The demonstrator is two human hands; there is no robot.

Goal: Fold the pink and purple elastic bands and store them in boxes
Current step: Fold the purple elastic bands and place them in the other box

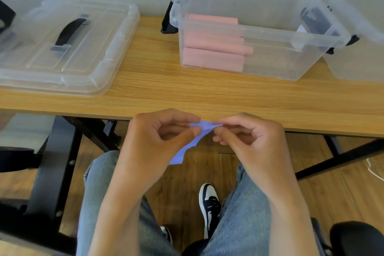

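A purple elastic band [202,129] hangs between my hands just in front of the table's near edge. My left hand [158,137] pinches its upper left end between thumb and forefinger, and the band's tail droops down behind that hand to about knee height. My right hand [247,137] pinches the band's upper right end. Several folded pink bands [214,56] lie stacked inside an open clear plastic box [270,33] at the back right of the table.
A clear lid with a black handle [62,48] lies on the wooden table [155,89] at the left. Another clear container [357,43] stands at the far right. Below are my jeans-clad legs, black table legs and a wooden floor.
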